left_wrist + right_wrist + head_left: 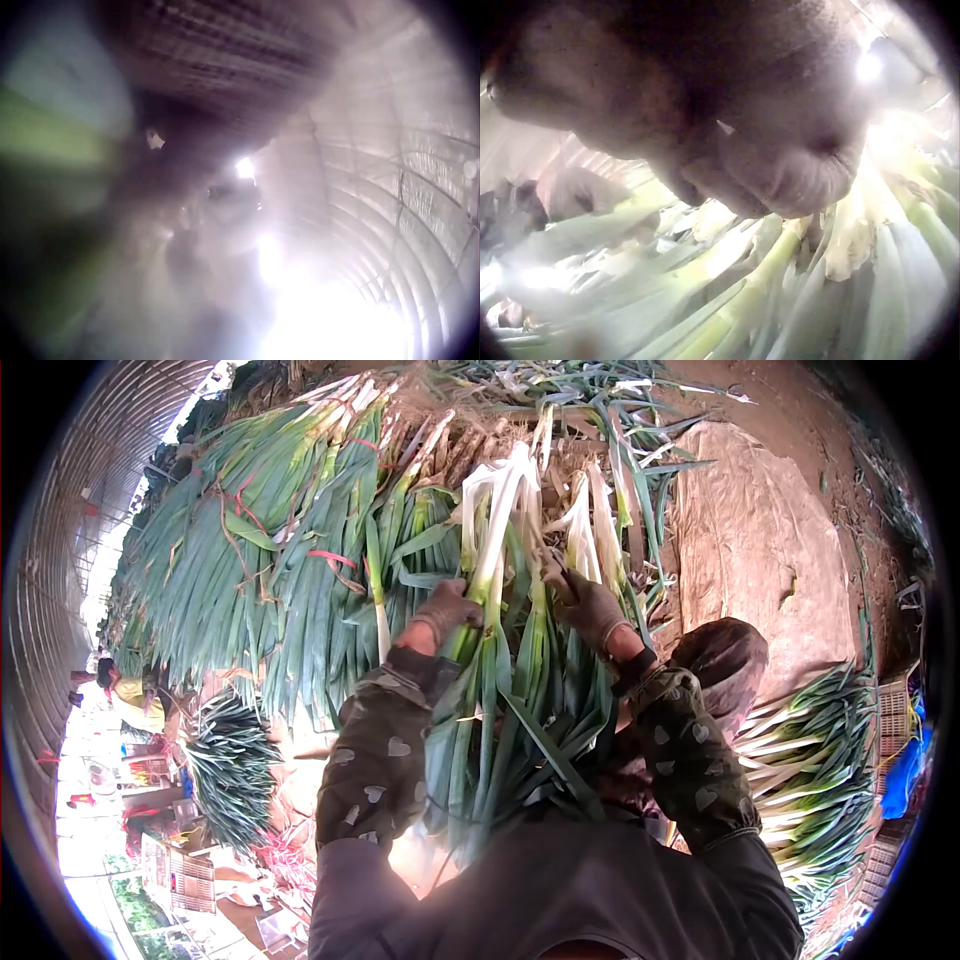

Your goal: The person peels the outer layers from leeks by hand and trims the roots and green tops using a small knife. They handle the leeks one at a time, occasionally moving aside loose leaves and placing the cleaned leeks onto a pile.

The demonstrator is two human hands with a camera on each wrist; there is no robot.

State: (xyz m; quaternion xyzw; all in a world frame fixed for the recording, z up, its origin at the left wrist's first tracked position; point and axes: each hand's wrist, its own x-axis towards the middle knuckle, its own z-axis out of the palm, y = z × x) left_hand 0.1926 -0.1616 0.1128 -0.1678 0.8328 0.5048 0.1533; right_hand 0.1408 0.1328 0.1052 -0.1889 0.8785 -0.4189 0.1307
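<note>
In the head view my left hand [448, 610], gloved, grips a leek [495, 550] where its white stalk turns green. The roots point away from me and the long leaves hang toward my lap. Just right of it, my gloved right hand [592, 610] has its fingers curled at more leeks [585, 530]. A narrow dark thing [567, 586] shows at those fingers; I cannot tell its kind. In the right wrist view the curled fingers [787, 180] hang close over a yellow-green stalk [780, 259]. The left wrist view is blurred, with the glove [225, 52] at its top.
A large heap of leeks [250, 560], some tied with red bands, lies at the left. Brown sheeting [770, 550] covers the ground at the right, above another leek pile [815, 770]. Crates [893, 715] stand at the right edge. A person in yellow [137, 702] is far left.
</note>
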